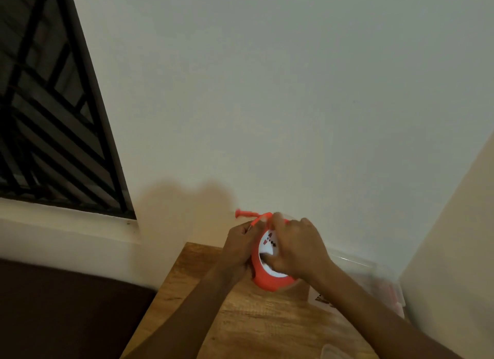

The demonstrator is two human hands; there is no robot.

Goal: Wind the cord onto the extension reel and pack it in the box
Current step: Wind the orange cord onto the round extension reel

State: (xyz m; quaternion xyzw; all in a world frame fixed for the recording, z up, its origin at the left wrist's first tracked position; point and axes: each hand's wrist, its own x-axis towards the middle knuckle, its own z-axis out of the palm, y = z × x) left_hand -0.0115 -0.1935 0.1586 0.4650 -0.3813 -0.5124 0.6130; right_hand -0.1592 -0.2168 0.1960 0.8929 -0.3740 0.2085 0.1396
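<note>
A round orange extension reel (267, 281) with a white socket face is held up above the wooden table (248, 321). My left hand (239, 247) grips its left rim and pinches the orange cord (255, 221) near the top. The cord's plug end (242, 213) sticks out to the left above my hands. My right hand (296, 247) lies over the reel's face with curled fingers gripping it. A clear plastic box (374, 281), blurred, stands behind my right wrist on the table.
A pale wall fills the view ahead, and another wall closes in at the right. A dark barred window (53, 112) is at the left above a white sill. A dark surface (66, 313) lies left of the table.
</note>
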